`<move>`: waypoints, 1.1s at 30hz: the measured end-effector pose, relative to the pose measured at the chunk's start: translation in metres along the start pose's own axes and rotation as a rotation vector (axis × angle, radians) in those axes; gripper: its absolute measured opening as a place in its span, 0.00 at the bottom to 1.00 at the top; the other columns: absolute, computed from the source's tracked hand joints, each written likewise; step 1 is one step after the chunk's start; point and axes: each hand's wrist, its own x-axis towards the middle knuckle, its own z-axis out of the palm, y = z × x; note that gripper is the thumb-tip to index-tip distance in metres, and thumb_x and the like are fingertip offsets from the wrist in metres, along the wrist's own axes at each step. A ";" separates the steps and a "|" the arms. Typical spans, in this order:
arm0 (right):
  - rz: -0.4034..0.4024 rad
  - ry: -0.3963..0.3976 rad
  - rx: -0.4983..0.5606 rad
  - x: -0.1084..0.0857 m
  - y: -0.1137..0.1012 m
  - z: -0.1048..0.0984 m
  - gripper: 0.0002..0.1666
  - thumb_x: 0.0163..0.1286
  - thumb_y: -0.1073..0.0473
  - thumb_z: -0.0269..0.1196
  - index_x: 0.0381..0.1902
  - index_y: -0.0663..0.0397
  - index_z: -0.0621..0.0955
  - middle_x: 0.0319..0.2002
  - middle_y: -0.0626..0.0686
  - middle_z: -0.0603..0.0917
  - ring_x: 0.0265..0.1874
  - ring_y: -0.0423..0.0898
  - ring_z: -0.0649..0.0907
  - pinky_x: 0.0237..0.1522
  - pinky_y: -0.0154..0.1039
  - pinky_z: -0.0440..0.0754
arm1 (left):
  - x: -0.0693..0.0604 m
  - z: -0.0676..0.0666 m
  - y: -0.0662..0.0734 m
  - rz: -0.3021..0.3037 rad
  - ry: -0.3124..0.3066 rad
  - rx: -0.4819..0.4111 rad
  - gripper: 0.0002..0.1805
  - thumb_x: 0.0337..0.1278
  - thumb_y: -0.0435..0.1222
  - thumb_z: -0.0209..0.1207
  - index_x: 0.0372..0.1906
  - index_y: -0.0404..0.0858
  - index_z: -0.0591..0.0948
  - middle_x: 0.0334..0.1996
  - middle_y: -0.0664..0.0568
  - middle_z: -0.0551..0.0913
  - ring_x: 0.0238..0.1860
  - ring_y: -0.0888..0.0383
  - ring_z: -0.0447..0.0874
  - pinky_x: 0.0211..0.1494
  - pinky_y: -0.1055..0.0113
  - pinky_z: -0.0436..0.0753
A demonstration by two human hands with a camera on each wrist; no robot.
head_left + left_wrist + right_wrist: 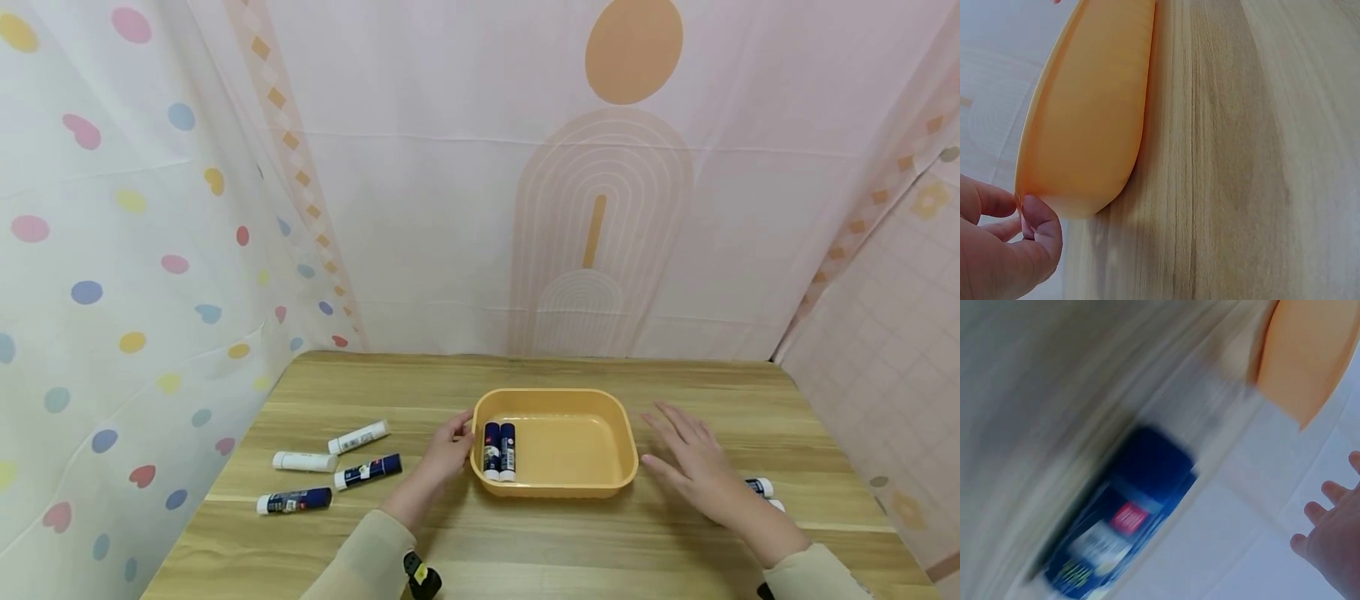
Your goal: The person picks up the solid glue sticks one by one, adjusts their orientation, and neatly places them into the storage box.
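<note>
A yellow plastic tray sits on the table with two navy-and-white glue sticks side by side at its left end. My left hand pinches the tray's left rim between thumb and fingers; the left wrist view shows this hand at the corner of the tray. To the right of the tray, my right hand is spread and holds nothing. Beside my right forearm lie glue sticks, partly hidden by it. A navy glue stick looks blurred in the right wrist view.
On the table's left side lie several glue sticks: a navy one, another navy one, a white one and a second white one. Patterned curtains hang behind the wooden table and at both sides.
</note>
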 end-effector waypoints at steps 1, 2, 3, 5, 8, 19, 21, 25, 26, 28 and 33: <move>0.004 0.007 0.001 -0.003 0.003 -0.002 0.35 0.67 0.51 0.59 0.70 0.49 0.63 0.69 0.64 0.59 0.66 0.67 0.59 0.62 0.71 0.50 | 0.000 0.000 0.000 -0.001 0.001 0.004 0.25 0.68 0.28 0.45 0.69 0.37 0.64 0.41 0.47 0.68 0.31 0.58 0.68 0.29 0.70 0.72; 0.007 0.014 -0.002 -0.006 0.007 -0.004 0.35 0.67 0.51 0.60 0.70 0.48 0.63 0.69 0.65 0.59 0.65 0.68 0.60 0.61 0.72 0.51 | 0.000 0.000 0.000 -0.002 0.001 0.005 0.25 0.68 0.28 0.45 0.69 0.37 0.64 0.41 0.47 0.67 0.31 0.58 0.68 0.29 0.70 0.72; 0.009 0.023 -0.003 -0.009 0.011 -0.006 0.36 0.66 0.52 0.61 0.70 0.48 0.64 0.68 0.65 0.59 0.64 0.69 0.60 0.59 0.72 0.53 | 0.000 0.000 0.000 -0.003 0.000 0.006 0.25 0.68 0.28 0.45 0.69 0.38 0.65 0.42 0.47 0.67 0.31 0.58 0.68 0.29 0.70 0.72; 0.013 0.035 -0.004 -0.015 0.019 -0.010 0.37 0.65 0.52 0.62 0.70 0.48 0.64 0.67 0.66 0.61 0.63 0.70 0.62 0.56 0.72 0.57 | 0.000 0.000 0.000 -0.003 0.000 0.007 0.25 0.68 0.28 0.45 0.69 0.38 0.65 0.42 0.47 0.68 0.31 0.58 0.68 0.30 0.70 0.72; 0.028 0.040 -0.006 -0.023 0.031 -0.015 0.39 0.63 0.53 0.64 0.70 0.47 0.64 0.66 0.67 0.63 0.60 0.71 0.64 0.52 0.71 0.62 | 0.000 0.000 0.000 0.001 -0.001 0.008 0.25 0.68 0.28 0.45 0.69 0.37 0.64 0.42 0.46 0.68 0.31 0.58 0.68 0.30 0.69 0.73; 0.090 -0.101 0.002 -0.049 0.063 -0.028 0.32 0.59 0.54 0.67 0.60 0.62 0.73 0.54 0.64 0.76 0.51 0.66 0.76 0.45 0.63 0.75 | 0.000 0.000 -0.001 0.003 0.005 0.006 0.25 0.68 0.27 0.45 0.69 0.38 0.65 0.42 0.46 0.68 0.33 0.58 0.69 0.31 0.69 0.74; 0.118 -0.153 0.028 -0.051 0.067 -0.029 0.31 0.60 0.54 0.67 0.58 0.61 0.74 0.53 0.62 0.77 0.50 0.65 0.77 0.45 0.61 0.77 | -0.001 0.000 -0.001 0.007 0.002 0.003 0.25 0.68 0.27 0.45 0.69 0.38 0.65 0.42 0.46 0.68 0.33 0.58 0.69 0.31 0.69 0.75; 0.152 -0.215 0.045 -0.053 0.073 -0.030 0.28 0.60 0.59 0.66 0.58 0.60 0.75 0.50 0.57 0.79 0.48 0.59 0.79 0.44 0.53 0.80 | -0.002 0.000 0.000 0.016 0.000 -0.003 0.25 0.67 0.27 0.44 0.69 0.37 0.65 0.42 0.45 0.68 0.33 0.57 0.69 0.32 0.67 0.75; 0.146 -0.216 0.035 -0.054 0.075 -0.030 0.28 0.59 0.61 0.67 0.57 0.59 0.75 0.48 0.55 0.80 0.46 0.57 0.80 0.43 0.51 0.80 | -0.002 0.000 -0.001 0.019 0.001 -0.003 0.25 0.67 0.27 0.44 0.69 0.37 0.65 0.41 0.45 0.68 0.32 0.57 0.69 0.32 0.67 0.75; 0.129 -0.212 0.011 -0.054 0.077 -0.029 0.28 0.57 0.65 0.67 0.56 0.60 0.75 0.44 0.50 0.81 0.44 0.53 0.81 0.41 0.46 0.81 | -0.001 0.000 -0.001 0.020 0.002 -0.005 0.25 0.67 0.27 0.44 0.69 0.36 0.65 0.41 0.46 0.68 0.32 0.58 0.69 0.32 0.66 0.75; 0.108 -0.231 -0.014 -0.052 0.081 -0.030 0.30 0.53 0.69 0.68 0.56 0.62 0.75 0.40 0.47 0.82 0.40 0.47 0.81 0.38 0.43 0.81 | 0.000 -0.001 -0.001 0.025 0.002 -0.005 0.25 0.67 0.27 0.44 0.68 0.35 0.65 0.40 0.46 0.68 0.32 0.58 0.68 0.32 0.67 0.75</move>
